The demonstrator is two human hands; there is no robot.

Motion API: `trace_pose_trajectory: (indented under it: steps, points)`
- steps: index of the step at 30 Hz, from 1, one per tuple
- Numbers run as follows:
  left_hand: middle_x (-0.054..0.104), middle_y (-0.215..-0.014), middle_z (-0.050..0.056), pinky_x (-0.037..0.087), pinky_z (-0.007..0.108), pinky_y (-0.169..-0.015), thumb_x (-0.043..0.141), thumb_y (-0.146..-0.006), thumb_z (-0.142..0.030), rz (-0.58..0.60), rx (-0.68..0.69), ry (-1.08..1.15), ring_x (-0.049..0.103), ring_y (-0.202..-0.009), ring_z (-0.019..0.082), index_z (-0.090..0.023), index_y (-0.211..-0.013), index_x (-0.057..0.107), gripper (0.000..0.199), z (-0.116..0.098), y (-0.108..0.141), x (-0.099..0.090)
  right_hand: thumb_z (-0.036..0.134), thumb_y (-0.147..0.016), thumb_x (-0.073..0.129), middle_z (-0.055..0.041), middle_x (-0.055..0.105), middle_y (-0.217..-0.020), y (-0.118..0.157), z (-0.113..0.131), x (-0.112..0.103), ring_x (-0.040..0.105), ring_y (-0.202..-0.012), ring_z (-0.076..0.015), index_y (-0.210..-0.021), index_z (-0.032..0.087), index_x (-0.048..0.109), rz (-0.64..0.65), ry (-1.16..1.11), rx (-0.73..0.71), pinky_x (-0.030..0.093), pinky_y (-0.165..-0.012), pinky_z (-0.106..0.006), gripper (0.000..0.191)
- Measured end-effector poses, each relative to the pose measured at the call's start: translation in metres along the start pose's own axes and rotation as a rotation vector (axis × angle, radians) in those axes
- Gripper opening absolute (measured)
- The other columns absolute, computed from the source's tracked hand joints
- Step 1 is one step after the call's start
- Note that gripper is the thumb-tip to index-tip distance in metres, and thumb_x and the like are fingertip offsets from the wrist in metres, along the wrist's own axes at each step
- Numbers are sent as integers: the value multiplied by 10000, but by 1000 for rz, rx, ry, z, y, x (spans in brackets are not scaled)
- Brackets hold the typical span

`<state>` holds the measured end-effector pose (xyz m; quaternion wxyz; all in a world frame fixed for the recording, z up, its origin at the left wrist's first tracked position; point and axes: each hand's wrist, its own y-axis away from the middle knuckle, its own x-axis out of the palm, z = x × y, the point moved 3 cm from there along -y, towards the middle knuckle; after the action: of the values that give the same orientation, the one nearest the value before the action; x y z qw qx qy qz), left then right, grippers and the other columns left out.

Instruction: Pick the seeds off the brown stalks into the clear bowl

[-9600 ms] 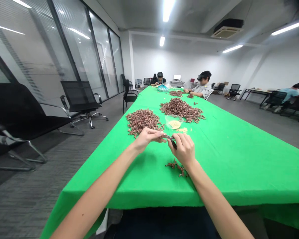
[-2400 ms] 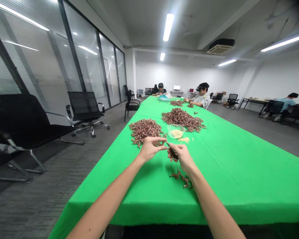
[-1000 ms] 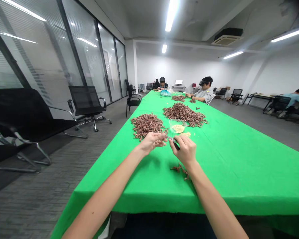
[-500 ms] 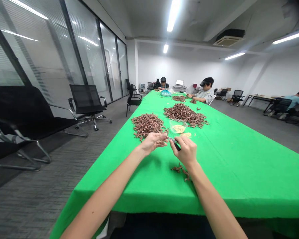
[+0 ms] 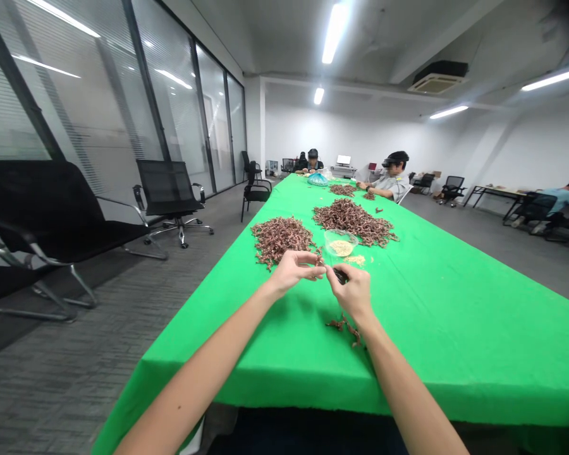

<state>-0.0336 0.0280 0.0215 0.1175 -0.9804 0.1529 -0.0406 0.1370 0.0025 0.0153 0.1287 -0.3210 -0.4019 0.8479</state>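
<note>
My left hand (image 5: 291, 273) pinches a small, brown, knobbly dried piece (image 5: 319, 260) between thumb and fingers. Close against it, my right hand (image 5: 353, 292) is closed around a black-handled tool (image 5: 341, 277); its working end is hidden, so its exact kind does not show. The fingertips of both hands almost meet, just above the green cloth. Below them lie a few loose brown twisted pieces (image 5: 346, 328). Beyond the hands is a clear plastic bowl (image 5: 329, 243) with pale small grains (image 5: 342, 248) in it, and more grains (image 5: 357, 260) are spilled beside it.
Two heaps of brown dried pieces, a left heap (image 5: 282, 237) and a larger right heap (image 5: 353, 221), lie on the green tablecloth (image 5: 455, 303). Farther along are a blue bag (image 5: 317, 179) and seated co-workers, one in a grey shirt (image 5: 391, 186). Black chairs (image 5: 164, 189) stand to the left.
My right hand has turned, drawing its thumb close to my left fingertips; the tool's metal part, visible before, is now hidden. The view has shifted slightly.
</note>
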Motion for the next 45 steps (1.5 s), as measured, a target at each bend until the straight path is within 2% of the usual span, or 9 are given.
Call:
trace_pose_trajectory:
  steps: [4,7,11,17,20,24,30,37,45]
  points:
    - [740,-923,131,577,334,-690,921,-525,-328,-57,63,-7,697,-728,195,-81,-959,742,531,7,-5,-2,530,-890,560,13,521,-511,-1,-2,5,416,-479,-97,-623,153,668,87,-154,155,294,-509,-254,474]
    - [748,-951,135,582,366,-767,919,-523,-324,-78,102,-29,711,-821,233,-89,-950,754,515,8,-6,-3,572,-873,556,27,446,-481,-1,-4,8,361,-466,-88,-555,152,603,144,-270,245,252,-485,-258,528]
    - [748,-1006,143,563,386,-862,913,-537,-316,-93,108,-35,704,-932,259,-99,-954,762,493,6,-5,-3,585,-853,571,27,448,-479,-1,-7,11,360,-465,-86,-538,153,583,150,-319,296,248,-482,-254,534]
    - [757,-888,128,565,387,-814,880,-616,-350,-59,5,74,719,-786,217,-88,-970,743,460,7,-4,-1,583,-839,590,14,504,-487,-1,-8,11,393,-457,-92,-558,148,616,142,-350,323,282,-476,-247,519]
    - [752,-935,134,559,379,-832,872,-639,-347,-67,-16,125,720,-790,202,-86,-964,739,438,5,-3,-1,554,-866,572,-5,577,-539,-2,-8,6,465,-489,-110,-629,149,658,79,-304,269,341,-504,-246,477]
    - [743,-997,146,547,365,-853,857,-665,-357,-41,-39,162,713,-816,189,-89,-988,742,435,2,-3,-2,467,-884,592,-40,674,-689,-3,-4,-3,565,-593,-140,-774,158,691,-84,-62,59,424,-625,-263,342]
    - [741,-1006,111,531,329,-859,921,-534,-228,-8,-19,107,693,-865,183,-111,-954,755,467,1,-3,-3,399,-914,580,-73,686,-781,0,-3,-6,593,-710,-179,-865,182,669,-142,166,-186,441,-702,-288,240]
    - [737,-983,99,535,336,-840,914,-539,-262,11,-13,70,686,-867,196,-117,-948,757,462,0,-2,-1,379,-926,580,-79,690,-805,-1,-1,-9,611,-774,-201,-883,190,663,-115,264,-289,426,-741,-306,211]
    - [727,-953,87,533,331,-812,923,-508,-249,-1,-9,61,674,-845,186,-114,-927,753,471,0,-2,-2,373,-922,596,-66,689,-784,0,2,-10,600,-739,-184,-867,180,661,-114,257,-297,421,-722,-292,211]
